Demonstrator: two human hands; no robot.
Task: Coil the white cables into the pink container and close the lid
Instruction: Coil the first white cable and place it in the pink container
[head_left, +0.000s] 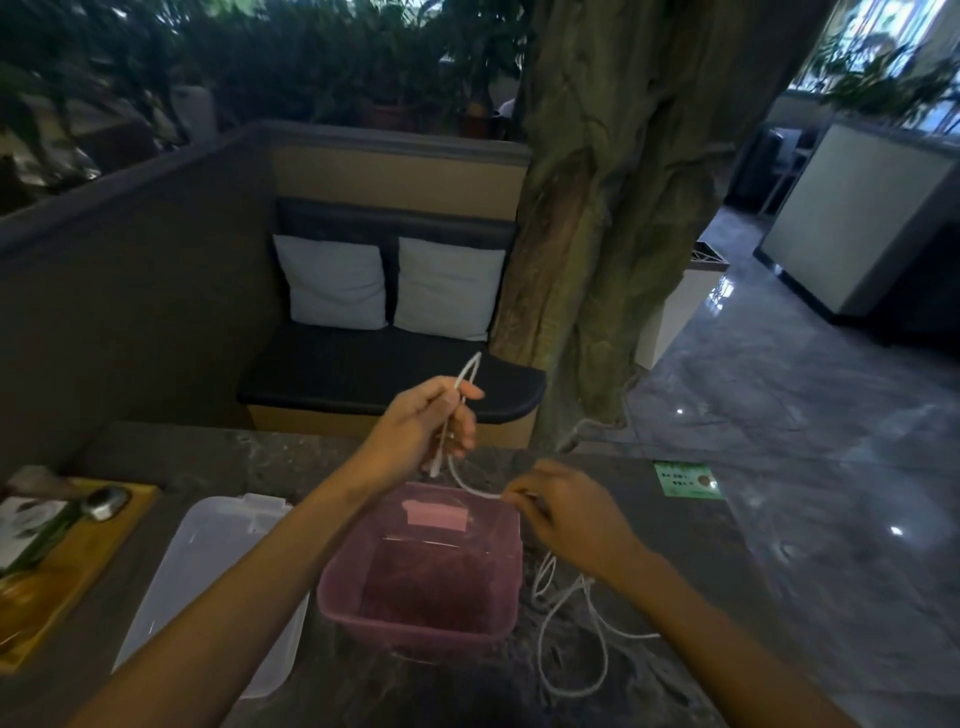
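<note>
The pink container stands open on the dark stone table, and I see nothing inside it. Its clear lid lies flat on the table to its left. My left hand is raised above the container's far rim, closed around a folded loop of white cable that sticks up past the fingers. From there the cable runs down and right to my right hand, which pinches it over the container's right rim. The rest of the cable lies in loose loops on the table to the right of the container.
A wooden tray with a metal spoon and papers sits at the table's left edge. A green sticker marks the far right of the table. Beyond are a cushioned bench and a thick tree trunk.
</note>
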